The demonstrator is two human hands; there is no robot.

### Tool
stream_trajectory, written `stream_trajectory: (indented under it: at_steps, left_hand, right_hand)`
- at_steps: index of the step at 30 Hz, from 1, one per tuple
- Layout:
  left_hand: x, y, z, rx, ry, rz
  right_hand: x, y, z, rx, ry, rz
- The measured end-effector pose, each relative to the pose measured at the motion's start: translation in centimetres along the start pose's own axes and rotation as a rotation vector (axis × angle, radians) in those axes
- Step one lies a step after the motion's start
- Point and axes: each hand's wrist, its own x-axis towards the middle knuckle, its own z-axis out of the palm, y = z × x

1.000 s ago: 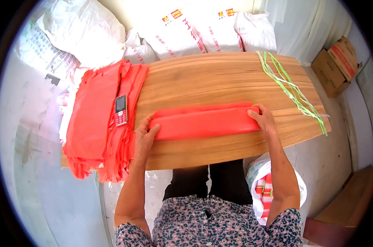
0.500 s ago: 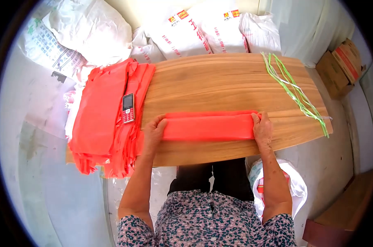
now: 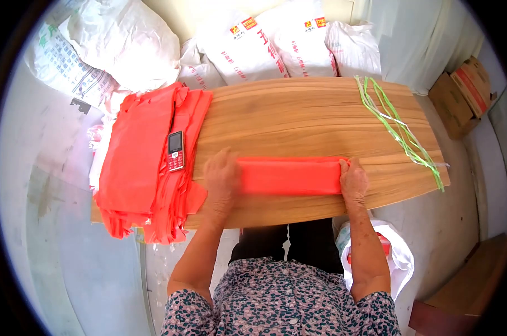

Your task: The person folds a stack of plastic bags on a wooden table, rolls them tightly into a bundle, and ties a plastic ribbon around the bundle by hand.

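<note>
A folded strip of red cloth (image 3: 290,176) lies lengthwise on the wooden table (image 3: 287,123) in front of me. Its right end is pinched in my right hand (image 3: 354,178), thumb on top. At the left end is my left hand (image 3: 221,175), smeared by motion, so its grip on the cloth cannot be made out. Farther left rises a pile of flat red cloth pieces (image 3: 136,145), some hanging over the table edge. A small red and black keypad phone (image 3: 175,151) rests on that pile.
Green and white plastic strings (image 3: 399,131) lie at the table's right end. Several full white sacks (image 3: 242,50) stand behind the table. Below my right arm is a white bag (image 3: 402,260) with red things inside. Cardboard boxes (image 3: 458,103) sit at the far right.
My left hand has moved right and is now blurred. The cloth strip looks shorter at its left end. My right hand keeps its hold on the right end.
</note>
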Motion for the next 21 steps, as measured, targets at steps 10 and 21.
stream_trajectory:
  at_steps: [10,21]
  left_hand:
    - [0.4,2.7,2.8,-0.042,-0.095,0.075]
    - [0.4,3.0,2.5,0.010,-0.229,0.041]
  right_hand:
    - [-0.4,-0.8,-1.2,0.052,0.031,0.013]
    - [-6.4,-10.2,-2.0,0.435,-0.075,-0.852]
